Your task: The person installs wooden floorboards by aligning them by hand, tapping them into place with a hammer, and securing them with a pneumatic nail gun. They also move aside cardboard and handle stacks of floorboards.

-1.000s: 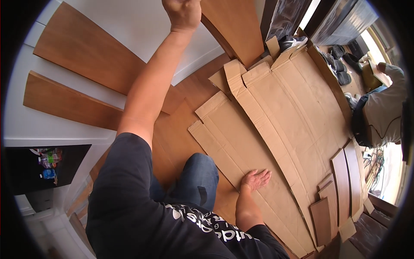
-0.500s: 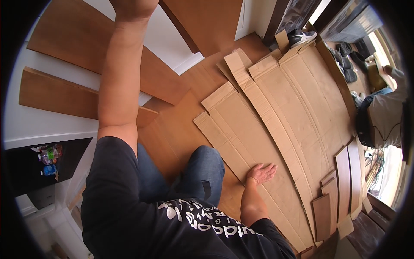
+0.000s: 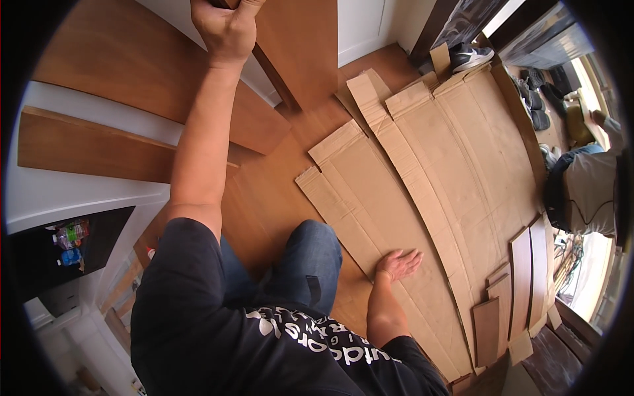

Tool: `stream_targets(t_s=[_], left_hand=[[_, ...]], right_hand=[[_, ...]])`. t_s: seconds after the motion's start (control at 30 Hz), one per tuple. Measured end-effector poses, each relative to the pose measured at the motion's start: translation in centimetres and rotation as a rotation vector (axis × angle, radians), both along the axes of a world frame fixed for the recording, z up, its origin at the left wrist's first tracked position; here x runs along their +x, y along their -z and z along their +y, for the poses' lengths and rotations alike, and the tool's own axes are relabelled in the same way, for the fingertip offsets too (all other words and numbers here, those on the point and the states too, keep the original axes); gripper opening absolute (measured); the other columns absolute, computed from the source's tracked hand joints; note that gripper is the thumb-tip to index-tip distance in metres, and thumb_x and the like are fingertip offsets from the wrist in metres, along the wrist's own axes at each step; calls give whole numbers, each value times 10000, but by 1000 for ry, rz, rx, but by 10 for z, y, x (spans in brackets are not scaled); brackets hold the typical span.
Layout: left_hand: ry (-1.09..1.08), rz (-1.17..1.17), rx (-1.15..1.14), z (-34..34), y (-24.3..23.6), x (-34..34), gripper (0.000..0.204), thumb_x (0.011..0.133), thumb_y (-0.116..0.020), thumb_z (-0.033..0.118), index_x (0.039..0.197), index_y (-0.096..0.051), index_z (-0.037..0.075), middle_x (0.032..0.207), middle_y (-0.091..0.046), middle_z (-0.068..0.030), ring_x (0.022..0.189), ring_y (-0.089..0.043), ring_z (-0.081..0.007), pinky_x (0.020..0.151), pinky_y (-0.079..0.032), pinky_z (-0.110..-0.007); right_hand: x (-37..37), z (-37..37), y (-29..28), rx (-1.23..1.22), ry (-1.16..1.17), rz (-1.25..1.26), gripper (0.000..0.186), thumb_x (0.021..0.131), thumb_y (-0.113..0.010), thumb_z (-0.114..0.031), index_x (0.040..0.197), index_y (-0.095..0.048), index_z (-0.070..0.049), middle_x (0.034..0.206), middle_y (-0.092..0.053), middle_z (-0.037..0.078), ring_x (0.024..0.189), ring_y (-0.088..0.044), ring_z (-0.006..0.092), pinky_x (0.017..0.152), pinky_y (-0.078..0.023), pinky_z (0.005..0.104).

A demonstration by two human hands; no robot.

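Left hand [image 3: 226,32] grips a wooden panel [image 3: 300,53] left of the cardboard [image 3: 462,171]
Right hand [image 3: 397,266] lies flat, spread wide, on the cardboard; brown planks [image 3: 520,284] lie near its right edge

Left hand [image 3: 228,30] gripping the edge of a brown board [image 3: 300,49], right hand [image 3: 398,265] spread flat by the near edge of flattened cardboard [image 3: 472,158], planks [image 3: 520,284] along its right edge, a sneaker [image 3: 471,59] at its far corner

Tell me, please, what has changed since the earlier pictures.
The left hand, gripping the broad brown wooden panel, has shifted it leftward, away from the flattened tan cardboard. The right hand stayed open and flat on the cardboard, which lies as before.
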State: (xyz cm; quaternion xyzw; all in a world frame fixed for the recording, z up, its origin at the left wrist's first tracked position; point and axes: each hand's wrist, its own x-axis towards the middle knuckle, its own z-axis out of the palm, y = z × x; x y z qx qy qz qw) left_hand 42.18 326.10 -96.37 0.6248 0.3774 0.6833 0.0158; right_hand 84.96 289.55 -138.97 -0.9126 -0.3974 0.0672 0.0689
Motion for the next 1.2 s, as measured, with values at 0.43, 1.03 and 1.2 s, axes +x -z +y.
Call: stream_targets(t_s=[0.43, 1.03, 1.2], left_hand=[[-49, 26, -61, 24, 31, -57, 588, 865, -869, 357, 1199, -564, -20, 1007, -696, -81, 944, -667, -226, 918, -532, -356], [-551, 41, -403, -14, 13, -27, 990, 1005, -678, 363, 1555, -71, -193, 1580, -155, -437, 1453, -292, -568, 1221, -313, -540], [-591, 19, -440, -25, 2, -15, 892, 1038, -617, 223, 1571, -23, -174, 1611, -78, -439, 1511, -197, -561, 1264, -255, -518]], right_hand=[[1, -7, 6, 44, -83, -74, 643, 1009, -542, -338, 1565, -396, -50, 1672, -326, 149, 1552, -274, 324, 1251, -220, 533], [5, -19, 22, 249, -115, -228, 568, 1042, -462, -408, 1483, -511, -54, 1593, -459, 148, 1471, -413, 348, 1183, -337, 517], [-1, -15, 11, 211, -147, -276, 549, 1044, -458, -406, 1455, -541, -51, 1582, -476, 142, 1464, -428, 339, 1181, -343, 520]])
